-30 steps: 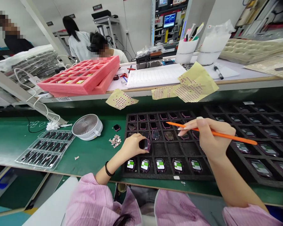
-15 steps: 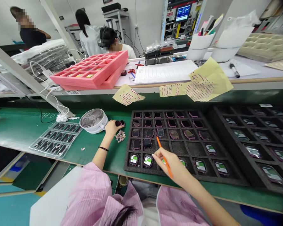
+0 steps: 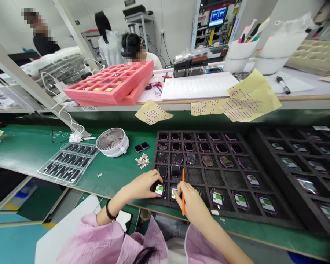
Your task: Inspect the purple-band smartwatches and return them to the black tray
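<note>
My left hand (image 3: 141, 185) is cupped narrowly over a green-screened smartwatch (image 3: 159, 189) in the front row of the black foam tray (image 3: 222, 216), one of seven I count there. My right hand (image 3: 191, 205) pinches an orange stick (image 3: 183, 192) upright just beside it. Two loose watches (image 3: 141, 146) lie on the green table (image 3: 22, 150) by the white desk fan (image 3: 112, 142).

Bright, even light casts only soft shadows; the wide lens bends the green desk (image 3: 24, 146) toward the frame's edges.
</note>
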Tool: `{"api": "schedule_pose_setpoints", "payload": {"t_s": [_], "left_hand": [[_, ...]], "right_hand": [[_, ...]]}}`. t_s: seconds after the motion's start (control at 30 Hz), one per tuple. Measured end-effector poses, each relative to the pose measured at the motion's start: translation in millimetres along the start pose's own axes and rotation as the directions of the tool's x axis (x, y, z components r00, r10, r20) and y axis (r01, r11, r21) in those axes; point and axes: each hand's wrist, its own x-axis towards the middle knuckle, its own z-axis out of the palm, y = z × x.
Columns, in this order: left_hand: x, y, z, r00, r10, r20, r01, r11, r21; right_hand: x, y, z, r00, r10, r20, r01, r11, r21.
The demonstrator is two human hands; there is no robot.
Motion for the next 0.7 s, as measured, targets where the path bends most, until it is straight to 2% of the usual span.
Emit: {"api": "schedule_pose_setpoints", "payload": {"t_s": [0.1, 0.17, 0.27, 0.4, 0.57, 0.7], "left_hand": [[-4.9, 1.5, 4.6, 1.000, 0.014, 0.003, -0.014, 0.998, 0.062], [-5.1, 2.4, 6.4, 1.000, 0.004, 0.016, -0.006, 0.991, 0.133], [-3.4, 6.5, 9.2, 0.998, -0.043, 0.035, 0.033, 0.972, 0.232], [-1.4, 10.1, 11.3, 0.998, -0.049, 0.045, 0.034, 0.955, 0.294], [3.7, 0.1, 9.9, 0.996, 0.065, 0.058, -0.078, 0.962, 0.262], [11.9, -13.2, 3.0, 0.989, 0.127, 0.072, -0.135, 0.985, 0.106]], "right_hand": [[-0.4, 4.1, 4.3, 1.000, -0.009, -0.019, 0.010, 0.996, 0.083], [0.2, 8.2, 5.3, 1.000, -0.005, 0.009, 0.004, 0.993, 0.117], [2.3, 14.0, 0.8, 0.989, -0.006, 0.146, -0.018, 0.987, 0.161], [6.5, 19.6, -7.4, 0.941, -0.030, 0.336, -0.034, 0.982, 0.185], [15.0, 19.5, -2.9, 0.927, -0.037, 0.373, 0.029, 0.999, 0.027], [24.2, 11.7, -6.4, 0.916, -0.019, 0.401, 0.038, 0.999, -0.038]]}}
